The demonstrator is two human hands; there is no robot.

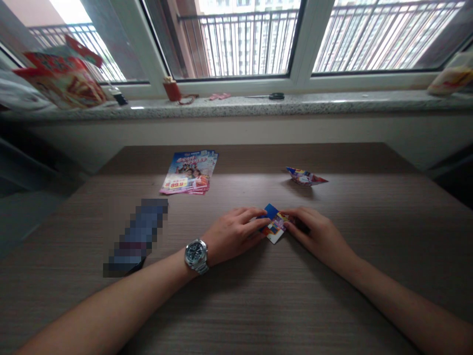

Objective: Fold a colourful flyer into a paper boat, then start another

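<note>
A small folded piece of glossy printed paper [275,224] in blue, orange and white lies on the wood-grain table [236,301], pinched between both hands. My left hand [234,234], with a steel wristwatch [196,255] on its wrist, holds the paper's left side with its fingertips. My right hand [314,236] presses the right side, its fingers partly hiding the paper. Farther off, a stack of printed flyers [188,172] lies beyond my left hand, and a folded paper shape [306,176] sits beyond my right hand.
A pixelated, unreadable object [136,236] lies left of my left arm. Beyond the table's far edge, a granite windowsill [236,107] holds a red cup [172,91], black-handled scissors [275,96] and colourful packets [61,81]. Railed windows stand behind.
</note>
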